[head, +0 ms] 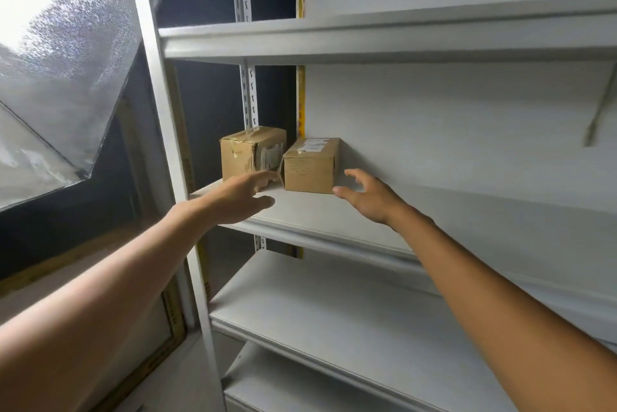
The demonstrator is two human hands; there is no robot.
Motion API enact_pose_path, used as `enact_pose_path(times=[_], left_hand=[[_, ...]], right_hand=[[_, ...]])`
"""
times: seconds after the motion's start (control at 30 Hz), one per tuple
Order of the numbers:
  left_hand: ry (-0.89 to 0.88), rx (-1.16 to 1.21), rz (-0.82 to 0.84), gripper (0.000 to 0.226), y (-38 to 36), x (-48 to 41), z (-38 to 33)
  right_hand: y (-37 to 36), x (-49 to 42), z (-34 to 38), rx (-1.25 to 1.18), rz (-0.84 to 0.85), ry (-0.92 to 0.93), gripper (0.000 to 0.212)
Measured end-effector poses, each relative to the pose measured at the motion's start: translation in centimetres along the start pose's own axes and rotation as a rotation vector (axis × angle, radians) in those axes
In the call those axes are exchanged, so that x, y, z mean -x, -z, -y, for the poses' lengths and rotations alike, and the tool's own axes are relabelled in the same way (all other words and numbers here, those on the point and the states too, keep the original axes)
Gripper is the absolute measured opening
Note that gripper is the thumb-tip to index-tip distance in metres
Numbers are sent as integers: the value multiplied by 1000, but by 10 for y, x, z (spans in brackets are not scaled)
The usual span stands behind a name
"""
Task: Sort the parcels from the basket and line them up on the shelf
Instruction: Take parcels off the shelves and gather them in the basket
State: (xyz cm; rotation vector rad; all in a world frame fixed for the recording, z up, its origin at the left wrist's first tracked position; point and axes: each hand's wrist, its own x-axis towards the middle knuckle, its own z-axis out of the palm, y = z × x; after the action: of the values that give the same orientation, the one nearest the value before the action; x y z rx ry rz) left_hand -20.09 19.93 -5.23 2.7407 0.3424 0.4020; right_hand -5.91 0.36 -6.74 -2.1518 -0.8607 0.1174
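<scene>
Strong daylight is admitted through the frosted window at the upper left, where the pane is blown out to white glare. The white shelf is lit softly and evenly, though rather dimly. Grey shadow is gathered beneath each board, and the recess at the back left corner is left almost black. Uprights and board edges are tilted and stretched by wide-angle distortion. The forearms at the lower corners are rendered soft, and fine detail is smeared throughout.

Left hand, right hand maybe touching parcel.
</scene>
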Motion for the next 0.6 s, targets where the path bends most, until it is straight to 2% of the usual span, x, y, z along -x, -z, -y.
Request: enact_pose_path(times=[0.2, 0.43, 0.6], left_hand=[[-42, -2, 78, 56, -20, -88, 36], [-2, 71, -21, 48, -31, -210, 61], [18, 167, -87, 42, -56, -260, 79]], right_hand=[[-4, -94, -33, -7, -28, -37, 62], [-9, -211, -63, -141, -83, -102, 54], [-29, -260, -69, -284, -91, -198, 41]])
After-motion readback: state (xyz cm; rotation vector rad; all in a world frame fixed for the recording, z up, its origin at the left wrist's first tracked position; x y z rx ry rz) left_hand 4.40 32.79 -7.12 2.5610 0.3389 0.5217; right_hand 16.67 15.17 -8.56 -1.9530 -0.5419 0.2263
